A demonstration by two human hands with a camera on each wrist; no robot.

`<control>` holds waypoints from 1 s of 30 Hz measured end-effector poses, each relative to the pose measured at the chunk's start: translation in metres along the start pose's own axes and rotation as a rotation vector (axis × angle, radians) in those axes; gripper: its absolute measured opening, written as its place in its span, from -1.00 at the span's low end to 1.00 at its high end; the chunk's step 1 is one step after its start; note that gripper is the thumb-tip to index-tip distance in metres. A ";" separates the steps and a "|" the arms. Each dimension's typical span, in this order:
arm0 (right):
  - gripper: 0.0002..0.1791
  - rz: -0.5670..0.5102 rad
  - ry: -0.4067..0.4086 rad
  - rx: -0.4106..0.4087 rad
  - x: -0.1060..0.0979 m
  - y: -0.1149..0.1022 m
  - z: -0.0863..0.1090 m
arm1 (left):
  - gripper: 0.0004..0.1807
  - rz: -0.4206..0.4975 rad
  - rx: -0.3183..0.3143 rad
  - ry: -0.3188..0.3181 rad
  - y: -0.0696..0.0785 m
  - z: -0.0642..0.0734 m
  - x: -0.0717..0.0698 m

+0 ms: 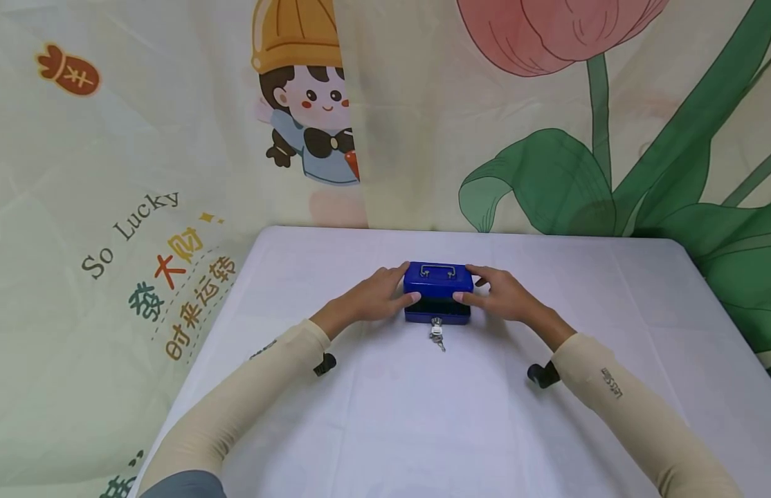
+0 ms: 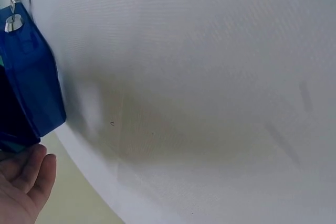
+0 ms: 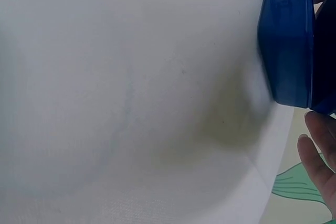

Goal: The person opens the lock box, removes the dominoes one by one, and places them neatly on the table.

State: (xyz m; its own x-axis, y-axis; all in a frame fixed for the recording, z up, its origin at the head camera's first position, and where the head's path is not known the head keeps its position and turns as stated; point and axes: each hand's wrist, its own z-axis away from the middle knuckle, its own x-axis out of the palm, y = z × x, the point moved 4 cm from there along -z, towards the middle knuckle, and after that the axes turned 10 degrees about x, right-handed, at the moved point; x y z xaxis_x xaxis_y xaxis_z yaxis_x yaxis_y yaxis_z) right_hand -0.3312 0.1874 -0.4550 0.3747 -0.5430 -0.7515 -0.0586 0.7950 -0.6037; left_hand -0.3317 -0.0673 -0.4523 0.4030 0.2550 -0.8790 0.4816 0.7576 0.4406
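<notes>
Sleeved arms (image 1: 619, 408) outstretched, half-curled left fingers (image 1: 394, 275) and right fingers (image 1: 487, 273) grip a blue box (image 1: 438, 284).

Blue box (image 1: 438, 288), white tabletop (image 1: 429, 415), beige sleeves (image 1: 261, 377); tulip-printed cream backdrop (image 1: 416, 131)

Left of the blue box (image 1: 438, 285), the person wears a long, snug cream sleeve (image 1: 261, 387), finely creased, meeting grey-blue cloth (image 1: 185, 485) at the end farthest from the box. Its dark lettering (image 1: 263, 349) slants too steeply for me to read. Right of the box, a matching sleeve (image 1: 641, 422) bears small dark print (image 1: 612, 384), something like "LetsSlim". Stubby black fittings (image 1: 543, 375) poke out beneath both cuffs, the sleeve ends nearest the box.
</notes>
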 end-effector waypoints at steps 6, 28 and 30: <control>-0.01 -0.003 0.009 -0.001 -0.002 -0.001 -0.001 | -0.04 0.022 0.001 -0.007 0.000 0.000 -0.003; -0.07 -0.018 0.003 0.002 -0.006 -0.003 -0.003 | -0.10 0.094 0.013 -0.020 -0.005 -0.004 -0.009; -0.06 -0.018 0.000 0.002 -0.007 -0.002 -0.004 | -0.10 0.098 0.017 -0.020 -0.006 -0.004 -0.010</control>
State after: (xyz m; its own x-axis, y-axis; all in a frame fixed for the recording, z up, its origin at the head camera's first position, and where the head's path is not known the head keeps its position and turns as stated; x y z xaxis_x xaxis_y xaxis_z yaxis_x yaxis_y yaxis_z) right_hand -0.3373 0.1880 -0.4495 0.3755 -0.5573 -0.7406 -0.0499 0.7857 -0.6166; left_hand -0.3416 -0.0718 -0.4470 0.4640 0.3149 -0.8280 0.4521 0.7196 0.5270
